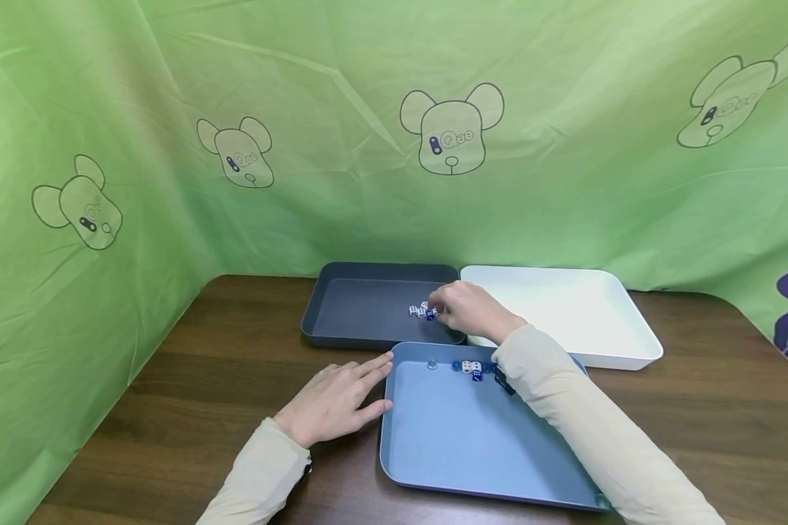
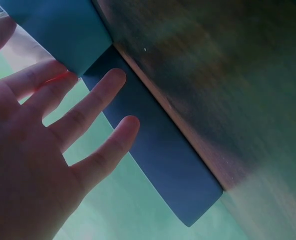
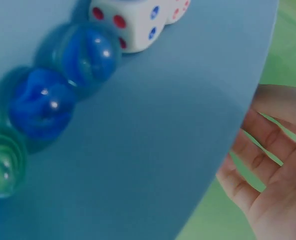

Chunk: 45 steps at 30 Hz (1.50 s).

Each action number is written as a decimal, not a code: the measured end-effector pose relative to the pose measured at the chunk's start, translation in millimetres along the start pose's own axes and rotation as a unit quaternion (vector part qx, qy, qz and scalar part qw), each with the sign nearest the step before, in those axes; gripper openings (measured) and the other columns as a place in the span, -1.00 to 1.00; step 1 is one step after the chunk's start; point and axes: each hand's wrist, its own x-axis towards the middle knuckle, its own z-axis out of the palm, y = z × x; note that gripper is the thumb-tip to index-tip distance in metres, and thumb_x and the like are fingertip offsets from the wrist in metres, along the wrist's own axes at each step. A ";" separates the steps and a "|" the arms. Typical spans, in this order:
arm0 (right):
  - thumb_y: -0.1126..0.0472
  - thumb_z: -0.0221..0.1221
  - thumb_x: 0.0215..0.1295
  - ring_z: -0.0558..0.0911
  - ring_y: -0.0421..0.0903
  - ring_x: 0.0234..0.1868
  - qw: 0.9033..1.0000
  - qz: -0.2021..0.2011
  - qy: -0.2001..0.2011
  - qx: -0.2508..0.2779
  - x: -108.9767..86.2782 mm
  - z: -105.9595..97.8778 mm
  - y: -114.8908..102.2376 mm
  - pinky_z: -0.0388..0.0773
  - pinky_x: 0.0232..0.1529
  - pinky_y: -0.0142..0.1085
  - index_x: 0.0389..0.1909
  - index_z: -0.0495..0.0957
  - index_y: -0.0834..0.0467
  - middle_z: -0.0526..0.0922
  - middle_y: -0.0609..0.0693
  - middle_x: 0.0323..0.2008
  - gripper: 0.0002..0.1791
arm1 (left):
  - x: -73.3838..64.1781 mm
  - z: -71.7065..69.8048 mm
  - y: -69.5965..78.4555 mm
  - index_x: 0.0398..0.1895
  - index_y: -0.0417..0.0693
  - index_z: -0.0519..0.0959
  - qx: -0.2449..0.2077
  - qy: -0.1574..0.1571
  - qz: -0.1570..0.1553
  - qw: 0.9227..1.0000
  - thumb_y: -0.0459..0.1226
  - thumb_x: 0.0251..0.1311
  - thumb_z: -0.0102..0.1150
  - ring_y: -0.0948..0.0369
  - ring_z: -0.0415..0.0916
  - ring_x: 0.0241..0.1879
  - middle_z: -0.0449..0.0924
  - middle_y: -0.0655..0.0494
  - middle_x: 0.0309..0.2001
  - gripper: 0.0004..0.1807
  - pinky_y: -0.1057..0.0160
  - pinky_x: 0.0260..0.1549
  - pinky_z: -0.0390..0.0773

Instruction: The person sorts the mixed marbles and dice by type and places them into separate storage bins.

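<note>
My left hand (image 1: pixel 338 397) lies with fingers spread, its fingertips at the left rim of the blue tray (image 1: pixel 473 445). Reaching over that tray, my right hand (image 1: pixel 462 306) has its fingers bent down at a small cluster of dice (image 1: pixel 422 311) in the dark grey tray (image 1: pixel 361 310). Its fingertips are hidden, and I cannot tell whether they pinch a die. Along the blue tray's far side sit white dice (image 1: pixel 467 367), a blue die (image 1: pixel 477 376) and a clear marble (image 1: pixel 431 364). Blue marbles (image 3: pixel 42 104) and a green-swirled marble (image 3: pixel 3 165) show close up in the right wrist view.
A white tray (image 1: pixel 565 306) stands at the back right, beside the dark grey one. All three trays rest on a brown wooden table (image 1: pixel 223 350). Green cloth (image 1: pixel 341 204) with bear-head drawings hangs behind and to the left.
</note>
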 end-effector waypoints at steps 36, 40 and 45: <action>0.42 0.36 0.16 0.71 0.11 -0.09 0.999 -0.007 -0.034 0.018 -31.8 -16.3 -10.7 0.62 -0.01 -0.01 -0.05 0.71 0.31 0.73 0.17 -0.07 -0.70 | -0.9 -0.9 0.5 0.44 -0.18 0.42 -0.007 0.005 0.002 1.000 0.03 0.48 0.05 0.01 0.54 0.19 0.29 0.04 0.50 -0.37 -0.08 0.08 0.54; 0.42 0.37 0.15 0.71 0.10 -0.10 0.999 -0.011 -0.023 0.024 -38.1 -15.9 -13.8 0.63 -0.02 -0.01 -0.07 0.72 0.28 0.74 0.13 -0.10 -0.72 | -1.1 -1.0 1.0 0.43 -0.18 0.43 -0.004 0.007 0.004 1.000 0.03 0.48 0.06 0.01 0.55 0.19 0.29 0.04 0.49 -0.37 -0.07 0.07 0.55; 0.43 0.37 0.14 0.72 0.06 -0.15 0.999 -0.022 -0.013 0.023 -43.6 -15.0 -16.4 0.64 -0.07 -0.03 -0.15 0.74 0.24 0.75 0.08 -0.15 -0.77 | -1.7 -1.3 1.6 0.42 -0.19 0.43 0.000 0.011 0.005 1.000 0.02 0.48 0.06 0.02 0.55 0.18 0.30 0.03 0.49 -0.37 -0.06 0.07 0.55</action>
